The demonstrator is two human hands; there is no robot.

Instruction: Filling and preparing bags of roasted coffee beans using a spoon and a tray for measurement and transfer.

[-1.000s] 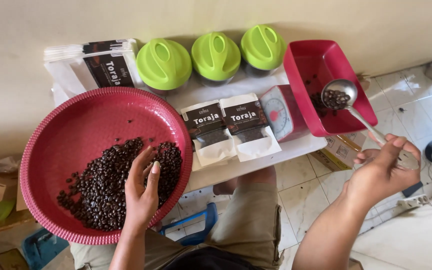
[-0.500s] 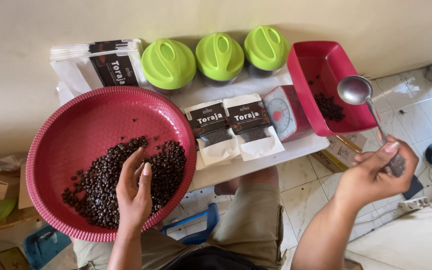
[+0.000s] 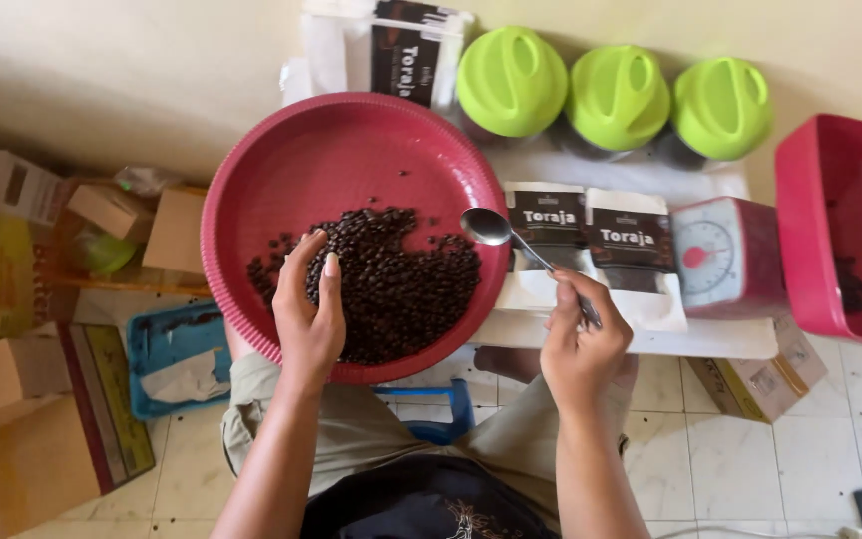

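Beans (image 3: pixel 391 284), dark and glossy, lie heaped in the lower half of a round red plastic tray (image 3: pixel 331 150) with a ribbed, woven-looking rim; I see it resting on my lap and against the white table edge (image 3: pixel 631 337). My left hand (image 3: pixel 308 311) sits on the pile at its left side, fingers together and slightly curled, palm down on the beans, gripping nothing that I can make out. My right hand (image 3: pixel 579 344) is closed around the thin handle of a metal spoon (image 3: pixel 488 227); its shiny oval bowl looks empty and hangs just above the beans at the tray's right rim.

Just beside the tray on the table lie two flat pouches (image 3: pixel 596 235), white with black label panels, the spoon handle crossing the corner of the nearer one. Behind them stand three jars with smooth lime-green domed lids (image 3: pixel 616 95), close together in a row. A stack of similar pouches (image 3: pixel 391 50) leans behind the tray against the wall. Right of the flat pouches is a small red dial scale (image 3: pixel 720 260) with a white face, and beyond it a deep red rectangular tub (image 3: pixel 835 230) holding a few beans. Cardboard boxes (image 3: pixel 42 399) and a blue tray (image 3: pixel 177 349) crowd the tiled floor on my left.
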